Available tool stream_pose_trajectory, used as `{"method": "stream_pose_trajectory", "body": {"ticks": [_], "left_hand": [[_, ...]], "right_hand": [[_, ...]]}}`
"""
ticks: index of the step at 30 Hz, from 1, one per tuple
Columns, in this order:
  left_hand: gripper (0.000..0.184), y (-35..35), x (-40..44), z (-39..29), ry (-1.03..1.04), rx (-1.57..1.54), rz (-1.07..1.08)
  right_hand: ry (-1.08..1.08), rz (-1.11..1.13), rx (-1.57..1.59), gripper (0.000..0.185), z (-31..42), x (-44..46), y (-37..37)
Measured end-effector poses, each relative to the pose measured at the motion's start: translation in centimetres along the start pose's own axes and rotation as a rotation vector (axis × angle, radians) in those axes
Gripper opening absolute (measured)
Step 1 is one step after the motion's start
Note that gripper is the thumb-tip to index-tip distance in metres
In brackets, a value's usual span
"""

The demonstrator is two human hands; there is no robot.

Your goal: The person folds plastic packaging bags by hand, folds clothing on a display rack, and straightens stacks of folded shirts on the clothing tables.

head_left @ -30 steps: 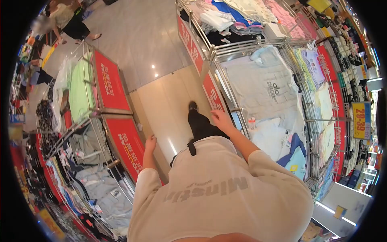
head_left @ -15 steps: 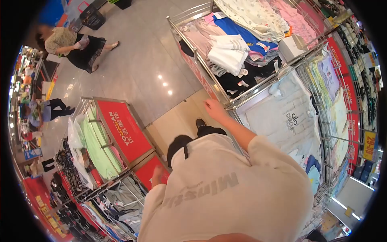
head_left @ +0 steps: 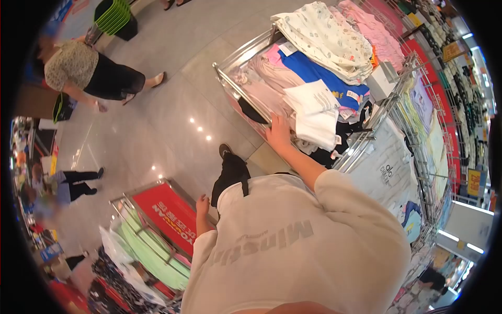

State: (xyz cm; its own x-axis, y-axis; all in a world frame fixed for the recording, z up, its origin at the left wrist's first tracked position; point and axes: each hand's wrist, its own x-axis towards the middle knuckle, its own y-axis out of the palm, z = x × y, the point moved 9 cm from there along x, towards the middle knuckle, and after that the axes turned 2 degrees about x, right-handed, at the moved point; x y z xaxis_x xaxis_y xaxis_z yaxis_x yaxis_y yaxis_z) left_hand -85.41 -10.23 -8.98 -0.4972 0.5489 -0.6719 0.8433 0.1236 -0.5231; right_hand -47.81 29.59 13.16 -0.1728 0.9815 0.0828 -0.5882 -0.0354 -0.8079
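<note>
My right hand [head_left: 278, 132] is over the near side rail of a metal clothing bin [head_left: 243, 97], its fingers stretched toward the folded garments inside. Whether it touches the rail or the cloth, I cannot tell. Closest to it lie a white folded garment [head_left: 315, 112] with small print and some pale pink clothes [head_left: 265, 78]. A blue garment [head_left: 324, 73] and a cream patterned one [head_left: 321, 36] lie farther in. My left hand [head_left: 202, 205] hangs beside my body with loosely parted fingers and nothing in it, near a red sign board [head_left: 164, 212].
Left of me, a rack holds light green garments [head_left: 151, 243]. Another bin with a grey printed shirt [head_left: 384, 167] stands on my right. A person in a black skirt [head_left: 115, 78] walks at the upper left, near stacked green-rimmed baskets [head_left: 114, 18]. Grey floor tiles [head_left: 178, 94] lie ahead.
I have stepped forward between the racks. My right hand has moved from beside the bin's corner to over its side rail. The person in the skirt appears closer.
</note>
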Motion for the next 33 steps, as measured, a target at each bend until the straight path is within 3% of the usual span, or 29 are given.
{"method": "stream_pose_trajectory", "body": {"ticks": [4,7,9,11,13,16,19,22,25,33], "left_hand": [[0.044,-4.1,7.9,-14.1,0.217,0.129,0.045],[0.04,-4.7,14.6,-28.5,0.556,0.292,0.053],[0.035,-3.4,15.2,-40.8,0.666,0.48,0.211],[0.031,-1.3,15.7,-51.1,0.911,0.438,0.204],[0.031,2.2,16.6,-59.0,1.057,0.449,0.274],[0.032,7.1,11.3,-68.6,1.32,0.637,0.294],[0.031,12.0,10.7,-70.5,1.533,0.937,0.234],[0.033,15.7,12.6,-67.2,1.491,1.356,0.33],[0.03,17.6,19.1,-62.3,1.148,1.321,0.708],[0.033,18.8,14.5,-64.2,1.169,1.604,0.948]], "right_hand": [[0.023,0.005,-0.119,0.042,-1.0,1.1,1.2],[0.068,-0.032,-0.095,0.033,-0.9,1.4,0.8],[0.162,-0.042,-0.053,0.032,-0.5,1.2,0.3],[0.089,-0.115,-0.061,0.032,-0.9,1.3,0.1],[0.056,-0.126,-0.063,0.034,-1.0,1.0,0.4],[0.077,-0.144,-0.081,0.033,-1.2,0.9,0.3],[0.088,-0.198,-0.076,0.032,-0.8,0.8,-0.5],[0.116,-0.228,-0.109,0.03,-1.3,0.9,-0.6],[0.184,-0.268,-0.107,0.028,-1.5,0.5,-0.4],[0.249,-0.466,-0.096,0.022,-1.9,-0.1,-1.0]]}}
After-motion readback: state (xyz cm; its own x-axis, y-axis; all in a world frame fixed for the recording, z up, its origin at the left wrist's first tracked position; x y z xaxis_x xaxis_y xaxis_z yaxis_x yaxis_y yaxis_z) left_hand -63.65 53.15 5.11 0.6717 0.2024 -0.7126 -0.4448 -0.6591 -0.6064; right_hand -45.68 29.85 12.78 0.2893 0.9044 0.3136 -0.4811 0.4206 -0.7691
